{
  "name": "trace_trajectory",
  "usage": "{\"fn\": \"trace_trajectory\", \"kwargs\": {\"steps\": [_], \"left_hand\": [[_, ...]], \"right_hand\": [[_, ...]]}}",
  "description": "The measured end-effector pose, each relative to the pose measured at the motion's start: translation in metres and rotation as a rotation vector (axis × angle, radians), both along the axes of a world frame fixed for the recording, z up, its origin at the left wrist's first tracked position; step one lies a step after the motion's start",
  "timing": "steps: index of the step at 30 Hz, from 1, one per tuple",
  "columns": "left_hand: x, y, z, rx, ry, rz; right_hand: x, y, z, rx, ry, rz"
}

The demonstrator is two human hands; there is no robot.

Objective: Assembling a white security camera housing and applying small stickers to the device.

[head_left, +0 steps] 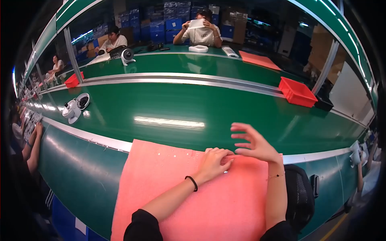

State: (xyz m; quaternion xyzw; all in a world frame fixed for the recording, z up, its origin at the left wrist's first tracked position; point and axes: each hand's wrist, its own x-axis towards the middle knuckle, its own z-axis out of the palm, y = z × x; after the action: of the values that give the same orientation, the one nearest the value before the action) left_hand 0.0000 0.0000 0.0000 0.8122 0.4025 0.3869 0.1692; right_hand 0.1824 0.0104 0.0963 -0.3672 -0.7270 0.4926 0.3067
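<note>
Now the left hand (215,160) rests curled on the pink foam mat (177,201), its grip pinching something tiny; the right hand (255,144) hovers beside it, fingers spread open.

Green conveyor belt (181,108) runs across the view, edged by metal rails. On its left part lies a small white fan (74,108), tipped on its side. A red plastic bin (296,91) sits at the belt's far right edge, just beside a black tray (323,104); a second red bin (73,80) stands far left. On the far desk (181,60): another white fan (128,55), upright; a white ring-shaped part (198,48); an orange-pink foam sheet (259,60). Stacked blue crates (161,24) fill the background. A black grille-like part (299,197) lies at lower right.
</note>
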Motion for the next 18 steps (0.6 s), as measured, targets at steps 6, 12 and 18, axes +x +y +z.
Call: {"fn": "trace_trajectory", "kwargs": {"steps": [6,12,18], "left_hand": [[0.015,0.001,0.003,-0.029,-0.07,-0.049],[0.024,0.004,-0.001,0.011,-0.093,-0.04],[0.004,0.004,-0.01,-0.021,-0.092,0.012]], "right_hand": [[0.014,-0.004,0.016,-0.032,0.567,-0.068],[0.027,-0.003,0.019,-0.026,0.862,-0.058],[0.015,0.007,0.012,-0.076,1.043,-0.003]]}}
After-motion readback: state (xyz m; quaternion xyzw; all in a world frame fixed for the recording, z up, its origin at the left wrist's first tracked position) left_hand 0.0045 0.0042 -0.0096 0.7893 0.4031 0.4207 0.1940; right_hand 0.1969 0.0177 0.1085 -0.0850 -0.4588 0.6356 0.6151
